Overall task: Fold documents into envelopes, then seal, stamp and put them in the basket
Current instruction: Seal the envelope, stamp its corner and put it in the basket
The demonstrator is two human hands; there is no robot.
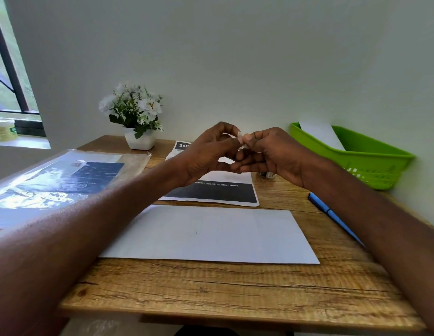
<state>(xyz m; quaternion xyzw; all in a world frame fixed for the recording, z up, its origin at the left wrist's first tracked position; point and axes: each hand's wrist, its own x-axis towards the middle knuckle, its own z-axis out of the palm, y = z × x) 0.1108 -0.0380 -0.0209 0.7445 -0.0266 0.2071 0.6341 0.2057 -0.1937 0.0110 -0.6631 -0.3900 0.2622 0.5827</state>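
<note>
A white envelope (211, 235) lies flat on the wooden table (211, 294) in front of me. Above and beyond it, my left hand (206, 154) and my right hand (271, 154) meet in the air, both pinching a small white piece, seemingly a stamp or sticker (240, 137), between their fingertips. A printed document (216, 192) with a dark band lies behind the envelope, partly hidden by my hands. At the back right stands a green basket (371, 163) with a white envelope (320, 134) leaning in it.
A clear plastic sleeve of papers (63, 178) covers the table's left side. A blue pen (332, 214) lies at the right, under my right forearm. A white pot of flowers (136, 117) stands at the back by the wall. A small dark object (267, 175) sits behind my right hand.
</note>
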